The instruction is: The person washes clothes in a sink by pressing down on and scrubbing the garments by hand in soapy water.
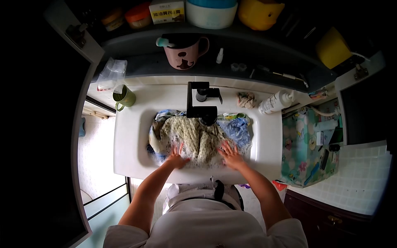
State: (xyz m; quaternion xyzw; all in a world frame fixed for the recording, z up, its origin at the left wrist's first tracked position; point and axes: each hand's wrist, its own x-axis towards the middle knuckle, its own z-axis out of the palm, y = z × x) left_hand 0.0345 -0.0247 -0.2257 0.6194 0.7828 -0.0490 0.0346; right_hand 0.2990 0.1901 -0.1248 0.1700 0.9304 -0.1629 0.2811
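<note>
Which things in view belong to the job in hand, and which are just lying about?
In the job:
- left hand and right hand, in the suds
- cream patterned cloth
- blue cloth
- white sink

Lying about, apparently:
- green mug
- pink mug
- pump bottle
- crumpled cloth on the rim

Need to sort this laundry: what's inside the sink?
Suds, a pale cloth, a blue cloth, patterned fabric, left hand and right hand. The bottom of the sink and anything under the cloths are covered.

A head-worn camera looks forward and steeply down at the cloths (pixel 188 132) in the sink (pixel 129 142), fairly near.
</note>
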